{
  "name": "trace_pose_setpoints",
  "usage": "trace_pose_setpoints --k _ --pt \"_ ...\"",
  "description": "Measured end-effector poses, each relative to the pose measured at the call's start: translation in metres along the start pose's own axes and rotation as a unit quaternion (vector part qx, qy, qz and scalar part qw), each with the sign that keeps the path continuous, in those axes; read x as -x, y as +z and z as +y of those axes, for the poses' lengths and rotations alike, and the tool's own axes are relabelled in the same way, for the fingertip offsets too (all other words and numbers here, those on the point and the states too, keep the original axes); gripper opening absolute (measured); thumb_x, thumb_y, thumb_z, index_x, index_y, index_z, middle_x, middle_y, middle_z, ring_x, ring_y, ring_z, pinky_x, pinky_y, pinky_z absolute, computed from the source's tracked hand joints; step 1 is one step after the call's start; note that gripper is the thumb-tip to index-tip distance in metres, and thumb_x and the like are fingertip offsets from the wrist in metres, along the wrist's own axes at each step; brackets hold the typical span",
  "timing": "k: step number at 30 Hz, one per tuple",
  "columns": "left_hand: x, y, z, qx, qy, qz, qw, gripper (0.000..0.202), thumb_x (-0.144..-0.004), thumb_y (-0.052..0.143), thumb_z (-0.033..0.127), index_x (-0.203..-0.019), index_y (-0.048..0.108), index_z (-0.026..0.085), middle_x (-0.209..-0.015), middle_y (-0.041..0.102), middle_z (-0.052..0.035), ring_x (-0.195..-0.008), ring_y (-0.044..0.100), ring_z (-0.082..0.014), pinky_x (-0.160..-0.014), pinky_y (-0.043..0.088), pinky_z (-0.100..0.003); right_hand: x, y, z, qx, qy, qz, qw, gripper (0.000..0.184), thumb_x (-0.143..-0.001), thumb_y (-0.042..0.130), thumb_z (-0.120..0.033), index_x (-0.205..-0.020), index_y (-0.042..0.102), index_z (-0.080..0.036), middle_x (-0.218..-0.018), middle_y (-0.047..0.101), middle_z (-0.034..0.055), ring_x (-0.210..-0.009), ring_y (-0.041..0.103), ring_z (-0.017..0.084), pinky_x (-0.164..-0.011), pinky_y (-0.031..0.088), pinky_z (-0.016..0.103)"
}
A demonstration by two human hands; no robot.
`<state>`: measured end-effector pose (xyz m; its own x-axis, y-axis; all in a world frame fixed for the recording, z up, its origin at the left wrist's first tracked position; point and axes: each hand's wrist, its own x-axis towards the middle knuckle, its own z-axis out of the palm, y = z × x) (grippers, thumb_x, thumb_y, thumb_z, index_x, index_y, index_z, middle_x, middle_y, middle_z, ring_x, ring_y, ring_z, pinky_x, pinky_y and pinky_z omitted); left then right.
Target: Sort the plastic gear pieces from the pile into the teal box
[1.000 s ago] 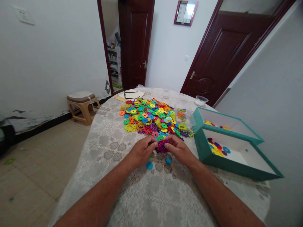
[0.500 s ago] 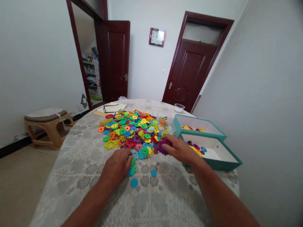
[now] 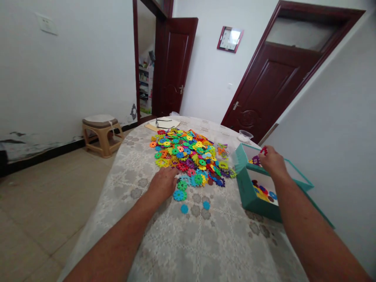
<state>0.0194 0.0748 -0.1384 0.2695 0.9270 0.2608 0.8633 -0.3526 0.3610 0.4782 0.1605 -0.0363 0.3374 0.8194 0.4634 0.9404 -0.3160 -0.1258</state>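
A small red plastic snowflake piece was pinched at the fingertips of the right hand, above the far teal tray at the right of the table. The fingers were closed on the piece, gripping it by its edge and holding it clear of the tray's rim. Purple snowflake pieces lay in this tray, just below the hand. The near teal tray, just beside it, held a mixed cluster of red, yellow and blue pieces on its white floor.

The left hand rested on the lace-patterned tablecloth, its fingers open and extended toward the near edge of a large heap of multicoloured snowflake pieces. No held piece could be seen. Green and blue pieces lay just beyond the fingertips, with two single blue pieces nearer the person.

A clear plastic bag of small pieces lay between the heap and the trays. Farther off were a clear plastic bowl at the far right and a pair of glasses on paper at the far end. A low stool stood on the tiled floor at left.
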Motion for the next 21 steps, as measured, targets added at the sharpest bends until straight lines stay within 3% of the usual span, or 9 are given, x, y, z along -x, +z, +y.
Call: trace_pose_setpoints --k 4,10,13,15,17,21 --pt "0.002 -0.002 0.005 0.013 0.031 -0.018 0.999 0.026 -0.094 0.059 0.020 -0.117 0.070 0.018 -0.117 0.072 -0.0149 -0.112 0.064 -0.0316 -0.100 0.047 -0.043 0.013 0.005 -0.009 0.023 -0.023 0.033 0.999 0.058 -0.095 0.051 -0.027 -0.151 0.049 -0.014 -0.119 0.071 0.0252 -0.103 0.070 0.037 -0.084 0.050 0.043" --pt "0.003 -0.001 0.007 0.000 0.035 -0.033 0.999 0.026 -0.094 0.061 0.024 -0.119 0.070 0.020 -0.116 0.071 -0.0144 -0.111 0.063 -0.0310 -0.100 0.046 -0.043 0.012 0.004 -0.011 0.046 -0.013 -0.038 0.998 0.060 -0.096 0.051 -0.023 -0.155 0.045 -0.013 -0.118 0.070 0.0258 -0.103 0.070 0.036 -0.083 0.051 0.044" --pt "0.002 0.002 0.009 0.005 0.036 -0.037 0.999 0.032 -0.095 0.062 0.029 -0.124 0.069 0.019 -0.119 0.070 -0.0157 -0.113 0.062 -0.0318 -0.101 0.046 -0.044 0.018 -0.002 -0.016 0.039 -0.021 -0.014 0.999 0.063 -0.095 0.053 -0.026 -0.156 0.044 -0.013 -0.130 0.065 0.0276 -0.110 0.068 0.038 -0.089 0.052 0.046" --pt "0.002 0.005 0.013 0.007 0.043 -0.041 0.998 0.039 -0.093 0.065 0.034 -0.129 0.067 0.019 -0.122 0.069 -0.0154 -0.116 0.060 -0.0321 -0.103 0.045 -0.045 0.035 -0.003 -0.032 -0.007 -0.091 0.009 0.996 0.056 -0.095 0.052 -0.027 -0.149 0.052 -0.012 -0.134 0.064 0.0256 -0.114 0.067 0.036 -0.096 0.051 0.047" --pt "0.001 0.007 0.017 -0.001 0.054 -0.046 0.997 0.043 -0.090 0.069 0.039 -0.130 0.066 0.021 -0.125 0.068 -0.0144 -0.120 0.058 -0.0326 -0.106 0.045 -0.045 0.064 0.001 -0.057 -0.095 -0.208 -0.009 0.974 0.047 -0.097 0.050 -0.028 -0.140 0.060 -0.014 -0.131 0.067 0.0205 -0.113 0.067 0.032 -0.101 0.051 0.046" --pt "0.002 0.013 0.023 -0.035 0.056 -0.047 0.997 0.034 -0.089 0.069 0.038 -0.119 0.068 0.022 -0.123 0.066 -0.0131 -0.119 0.057 -0.0320 -0.104 0.045 -0.046 0.140 0.022 -0.118 -0.222 -0.429 -0.115 0.868 0.047 -0.097 0.055 -0.027 -0.144 0.057 -0.023 -0.139 0.064 0.0136 -0.129 0.059 0.030 -0.111 0.046 0.049"
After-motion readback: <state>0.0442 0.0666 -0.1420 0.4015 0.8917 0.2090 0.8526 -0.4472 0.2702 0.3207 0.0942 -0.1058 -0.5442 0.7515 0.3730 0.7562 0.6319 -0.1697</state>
